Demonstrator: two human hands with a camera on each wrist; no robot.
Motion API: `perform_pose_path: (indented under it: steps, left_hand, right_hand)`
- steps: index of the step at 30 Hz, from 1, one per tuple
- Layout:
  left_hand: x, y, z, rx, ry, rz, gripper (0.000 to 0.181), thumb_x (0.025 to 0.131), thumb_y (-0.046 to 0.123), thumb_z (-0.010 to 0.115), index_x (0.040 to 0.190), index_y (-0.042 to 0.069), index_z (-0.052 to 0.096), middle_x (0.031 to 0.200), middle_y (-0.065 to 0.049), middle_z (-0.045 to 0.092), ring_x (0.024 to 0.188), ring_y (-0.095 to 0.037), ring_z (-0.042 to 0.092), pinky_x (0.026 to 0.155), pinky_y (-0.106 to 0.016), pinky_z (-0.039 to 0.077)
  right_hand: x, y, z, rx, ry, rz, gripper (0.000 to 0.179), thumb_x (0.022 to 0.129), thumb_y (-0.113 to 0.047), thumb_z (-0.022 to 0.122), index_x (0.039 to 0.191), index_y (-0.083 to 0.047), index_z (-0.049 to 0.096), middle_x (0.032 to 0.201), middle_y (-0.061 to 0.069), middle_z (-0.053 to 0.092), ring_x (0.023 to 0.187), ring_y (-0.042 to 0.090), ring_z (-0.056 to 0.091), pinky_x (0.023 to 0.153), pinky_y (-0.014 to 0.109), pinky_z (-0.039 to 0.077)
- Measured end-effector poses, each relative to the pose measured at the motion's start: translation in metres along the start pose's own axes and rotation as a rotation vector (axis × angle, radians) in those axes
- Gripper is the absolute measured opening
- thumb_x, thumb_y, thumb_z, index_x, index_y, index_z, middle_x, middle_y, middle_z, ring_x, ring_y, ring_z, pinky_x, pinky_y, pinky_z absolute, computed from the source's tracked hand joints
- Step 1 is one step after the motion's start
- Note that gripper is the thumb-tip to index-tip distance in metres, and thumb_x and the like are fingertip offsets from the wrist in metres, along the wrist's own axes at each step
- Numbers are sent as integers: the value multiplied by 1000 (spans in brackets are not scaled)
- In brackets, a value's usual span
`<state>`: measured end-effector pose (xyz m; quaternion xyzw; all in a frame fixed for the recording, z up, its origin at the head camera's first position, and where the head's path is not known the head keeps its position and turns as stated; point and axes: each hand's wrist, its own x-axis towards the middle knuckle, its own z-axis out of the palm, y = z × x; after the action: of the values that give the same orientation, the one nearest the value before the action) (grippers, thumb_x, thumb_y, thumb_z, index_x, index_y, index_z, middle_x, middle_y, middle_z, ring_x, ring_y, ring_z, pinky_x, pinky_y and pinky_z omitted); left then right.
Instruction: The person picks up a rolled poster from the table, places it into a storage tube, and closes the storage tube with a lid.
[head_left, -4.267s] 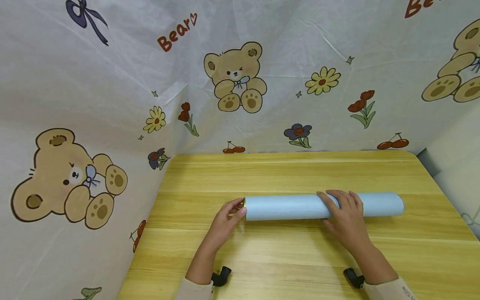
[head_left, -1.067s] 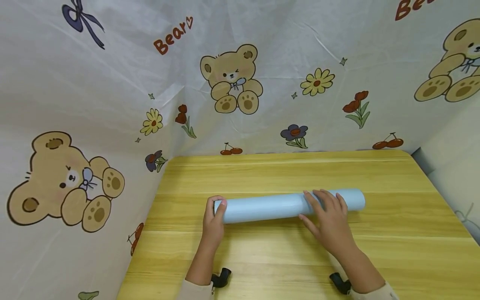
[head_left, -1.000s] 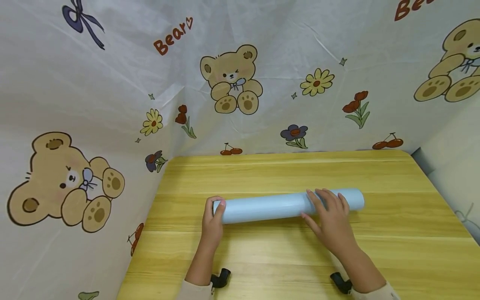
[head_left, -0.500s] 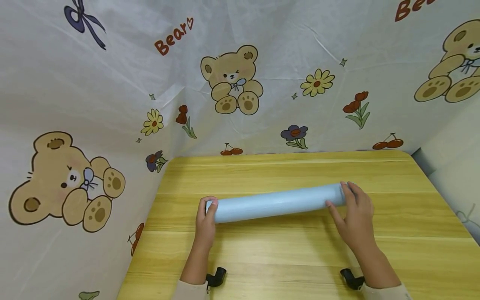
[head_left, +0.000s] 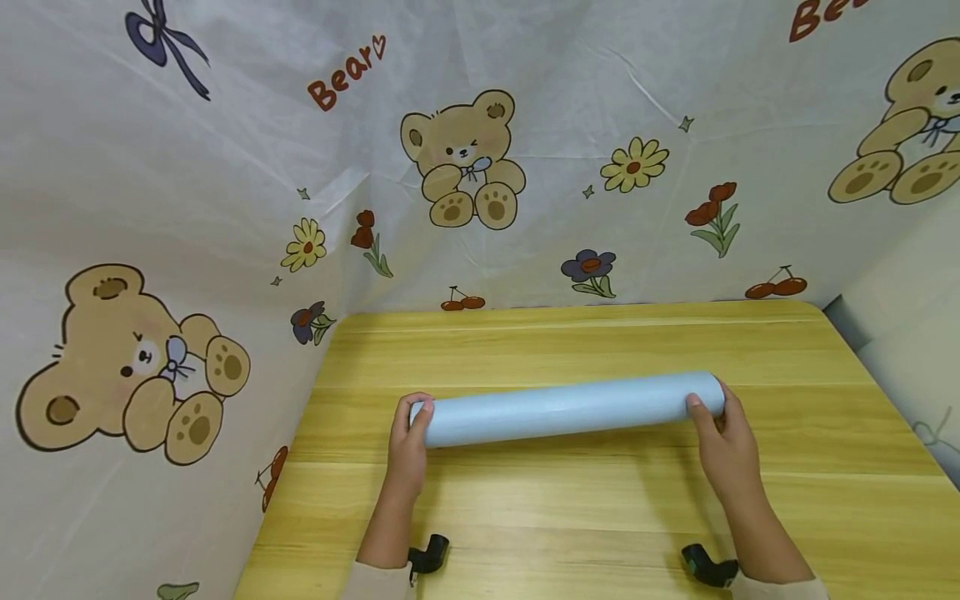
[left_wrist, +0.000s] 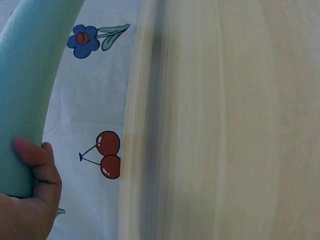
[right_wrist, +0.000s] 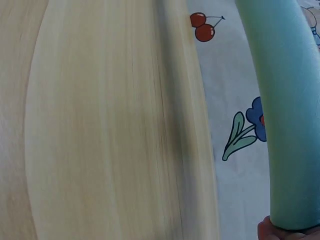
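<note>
A long, smooth light blue tube (head_left: pixel 558 410) is held level across the front of me, tilted slightly up toward its right end. It hangs above the wooden table, its shadow falling below. My left hand (head_left: pixel 408 437) grips the left end, thumb on the near side and fingers behind. At the other end my right hand (head_left: pixel 727 446) holds it with the thumb on the front and the fingers hidden behind. The left wrist view shows the curled fingers (left_wrist: pixel 42 165) against the tube (left_wrist: pixel 30 90). Only fingertips (right_wrist: pixel 270 230) appear below the tube (right_wrist: pixel 285 115) in the right wrist view.
The light wood table (head_left: pixel 570 500) reaches back to a white cloth (head_left: pixel 555 75) printed with bears, flowers and cherries. The same cloth covers the left side. Black wrist mounts (head_left: pixel 429 555) sit beside both wrists. A pale surface (head_left: pixel 907 325) lies beyond the right edge.
The tube has been raised and shifted left. My right hand has slid from its middle to the right end and now grips there; the left hand moved left with its end.
</note>
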<state>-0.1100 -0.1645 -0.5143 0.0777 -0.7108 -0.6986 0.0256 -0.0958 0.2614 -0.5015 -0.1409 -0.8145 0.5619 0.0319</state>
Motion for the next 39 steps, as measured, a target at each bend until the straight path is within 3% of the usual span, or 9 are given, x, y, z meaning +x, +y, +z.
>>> perform_pose_path:
  steps: [2,4,6,12,19,25,30,33,39]
  left_hand:
    - [0,0,0,-12,-7,5,36,106,35,51,130,8,45,120,-10,47,97,-25,48,81,-34,45]
    - [0,1,0,-20,2,2,40,105,34,54,132,8,39,120,-9,48,98,-23,50,82,-32,46]
    - [1,0,2,-24,38,-8,45,103,34,58,132,10,33,122,-9,51,99,-20,53,82,-29,48]
    - [1,-2,4,-41,136,-1,46,100,40,63,122,13,33,142,-12,56,112,-17,57,87,-24,48]
    - [-3,-3,1,-38,94,-13,51,104,42,55,138,10,34,156,-8,38,131,-21,43,98,-19,41]
    - [-4,-3,1,56,96,-62,55,104,36,57,151,18,36,146,-8,44,128,-24,46,106,-37,41]
    - [-5,-5,0,108,97,-85,58,103,25,58,156,19,35,158,-7,33,138,-30,42,114,-49,39]
    - [-4,-7,-1,140,103,-97,61,102,22,59,158,20,35,161,-7,29,137,-33,44,112,-51,42]
    - [-3,-13,-4,173,76,-158,62,101,21,58,159,21,34,159,-10,37,137,-34,46,112,-53,41]
  right_hand:
    - [-1,2,0,14,-13,12,74,105,-53,41,164,-20,10,167,16,21,154,35,23,123,34,30]
    - [-2,4,1,22,-13,23,74,104,-54,41,164,-20,12,167,16,22,153,32,23,115,15,31]
    - [-3,5,2,30,-9,34,74,104,-53,42,164,-19,13,167,15,23,153,30,25,105,5,33]
    - [-5,6,6,100,-14,40,72,104,-47,50,163,-20,18,166,14,24,152,22,27,100,3,36]
    - [-6,6,11,163,-15,42,72,103,-42,54,163,-20,20,168,10,22,154,19,26,105,5,37]
    - [-5,7,14,175,-11,50,73,103,-41,56,163,-21,21,168,10,22,154,21,26,104,4,37]
    - [-3,10,16,147,-25,66,74,102,-43,55,163,-23,18,169,9,20,154,24,25,100,2,37]
    - [-2,12,17,130,-46,70,76,103,-45,55,163,-25,15,170,8,16,155,27,23,96,0,37]
    - [-1,17,17,82,-85,90,78,103,-46,53,164,-28,7,171,10,7,156,33,19,93,-1,36]
